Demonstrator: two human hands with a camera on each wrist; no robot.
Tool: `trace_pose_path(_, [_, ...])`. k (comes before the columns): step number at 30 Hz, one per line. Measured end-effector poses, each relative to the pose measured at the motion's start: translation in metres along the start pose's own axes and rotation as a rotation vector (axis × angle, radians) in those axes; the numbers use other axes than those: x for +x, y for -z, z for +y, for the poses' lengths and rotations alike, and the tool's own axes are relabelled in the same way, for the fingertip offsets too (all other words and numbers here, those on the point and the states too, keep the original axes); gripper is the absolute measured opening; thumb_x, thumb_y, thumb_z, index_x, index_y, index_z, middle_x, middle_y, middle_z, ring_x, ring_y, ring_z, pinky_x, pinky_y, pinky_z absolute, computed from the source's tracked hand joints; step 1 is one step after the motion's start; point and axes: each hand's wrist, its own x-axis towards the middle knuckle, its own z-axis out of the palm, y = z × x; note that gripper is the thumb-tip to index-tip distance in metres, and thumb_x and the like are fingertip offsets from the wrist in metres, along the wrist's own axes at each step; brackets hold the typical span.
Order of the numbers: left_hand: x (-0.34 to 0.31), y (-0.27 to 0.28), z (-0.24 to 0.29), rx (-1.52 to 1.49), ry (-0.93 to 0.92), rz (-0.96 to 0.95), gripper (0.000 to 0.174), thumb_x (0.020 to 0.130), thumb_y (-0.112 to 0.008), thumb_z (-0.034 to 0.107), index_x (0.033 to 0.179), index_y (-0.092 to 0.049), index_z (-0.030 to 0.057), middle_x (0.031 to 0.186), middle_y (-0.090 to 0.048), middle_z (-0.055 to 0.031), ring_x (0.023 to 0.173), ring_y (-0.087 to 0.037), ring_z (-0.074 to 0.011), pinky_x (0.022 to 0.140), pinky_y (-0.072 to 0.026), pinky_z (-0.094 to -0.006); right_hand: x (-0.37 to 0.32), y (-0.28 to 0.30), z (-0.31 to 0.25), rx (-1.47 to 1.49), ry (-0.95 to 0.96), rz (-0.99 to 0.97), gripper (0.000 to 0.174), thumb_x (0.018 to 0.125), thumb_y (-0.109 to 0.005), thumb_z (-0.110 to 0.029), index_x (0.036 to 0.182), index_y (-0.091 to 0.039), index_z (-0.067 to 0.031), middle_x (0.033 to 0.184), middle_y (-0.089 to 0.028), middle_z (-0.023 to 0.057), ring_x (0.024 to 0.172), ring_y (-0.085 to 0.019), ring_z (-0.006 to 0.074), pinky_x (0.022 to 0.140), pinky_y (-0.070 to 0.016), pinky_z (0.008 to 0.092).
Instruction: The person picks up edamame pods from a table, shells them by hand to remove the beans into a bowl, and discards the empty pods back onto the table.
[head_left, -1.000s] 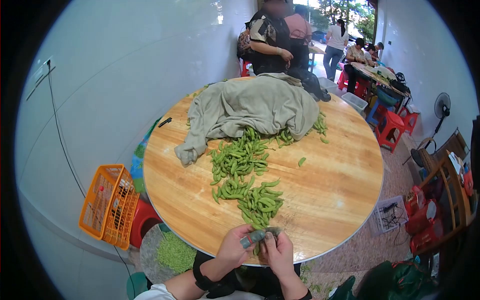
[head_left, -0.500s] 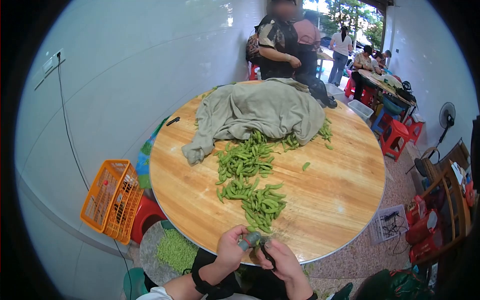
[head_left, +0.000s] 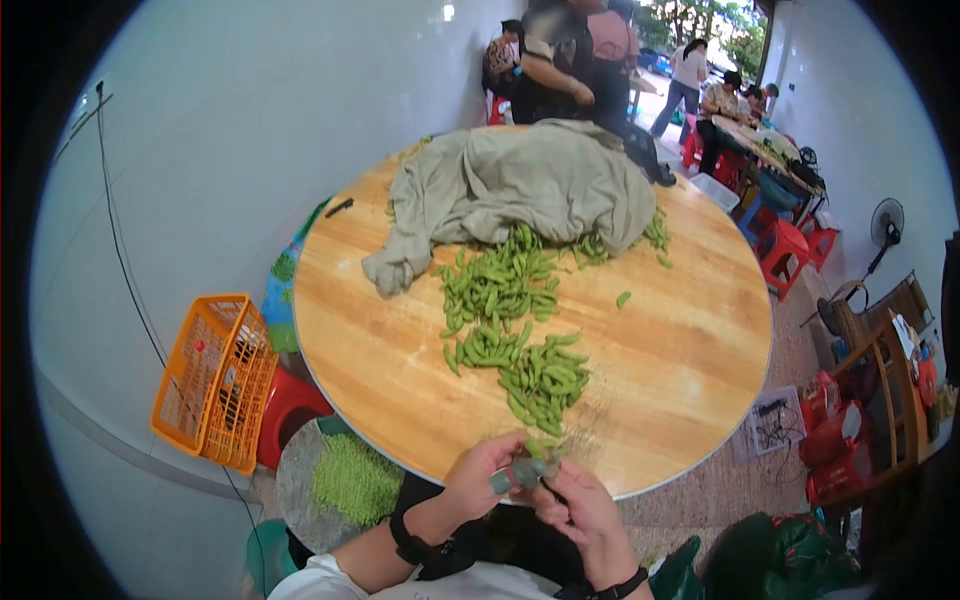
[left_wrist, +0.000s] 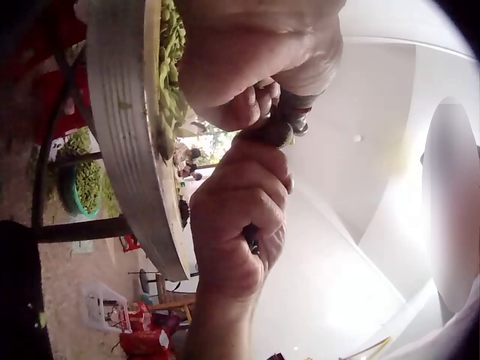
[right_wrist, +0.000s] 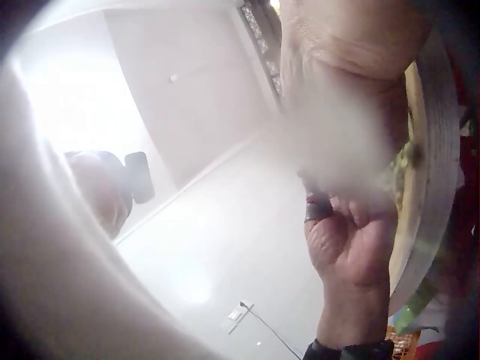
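Observation:
Over the table's near edge, the left hand (head_left: 480, 478) has a grey cover (head_left: 518, 476) on its thumb and pinches a green pod (head_left: 536, 448). Touching it, the right hand (head_left: 588, 508) is curled round a small dark object, part of which (left_wrist: 252, 238) shows between its fingers in the left wrist view. Just beyond both hands, loose green pods (head_left: 543, 378) lie in a trail leading back to a grey-green cloth (head_left: 530, 185). A pale blur hides the fingertips in the right wrist view.
On the round wooden table (head_left: 680, 370) lies a black pen-like item (head_left: 340, 208) at the left. Shelled beans (head_left: 355, 480) fill a container below the left edge, near an orange basket (head_left: 215, 385). People stand and sit behind; a fan (head_left: 887, 222) is at the right.
Both hands have moved slightly right in the head view and stay together. The right hand has turned, and less of its dark object shows than half a second ago. The camera view has shifted.

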Motion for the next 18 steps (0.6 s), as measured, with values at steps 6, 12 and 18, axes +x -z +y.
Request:
trace_pose_path(6, [-0.009,0.011,-0.014,0.331,-0.139,0.128,0.022,0.081,-0.059,0.001,0.102,-0.053,0.0023,0.098,-0.054,-0.0026,0.089,-0.051,-0.0082,0.078,-0.0430,-0.0226,0.012,-0.009,0.016,-0.558,0.276,0.304,0.012,0.092,-0.047,-0.013,0.091,-0.055,-0.0039,0.058,-0.045,-0.0033,0.047,-0.038,0.0036,0.041,-0.0267,0.0168])
trace_pose_path(12, [-0.008,0.025,-0.001,0.535,-0.244,0.066,0.025,0.081,-0.051,-0.003,0.105,-0.058,-0.0007,0.100,-0.053,-0.0061,0.083,-0.052,-0.0099,0.073,-0.0410,-0.0201,0.016,-0.018,0.010,-0.403,0.219,0.287,0.017,0.092,-0.048,-0.015,0.081,-0.054,-0.0050,0.057,-0.046,-0.0041,0.047,-0.036,0.0022,0.041,-0.0262,0.0173])
trace_pose_path(18, [-0.020,0.047,0.019,0.111,0.112,0.147,0.037,0.081,-0.043,-0.006,0.113,-0.057,0.0050,0.097,-0.057,-0.0016,0.083,-0.052,-0.0061,0.072,-0.0413,-0.0178,0.012,0.002,-0.013,-1.190,0.697,0.570,0.020,0.083,-0.062,-0.017,0.086,-0.058,0.0019,0.061,-0.059,0.0051,0.056,-0.057,0.0145,0.054,-0.0460,0.0292])
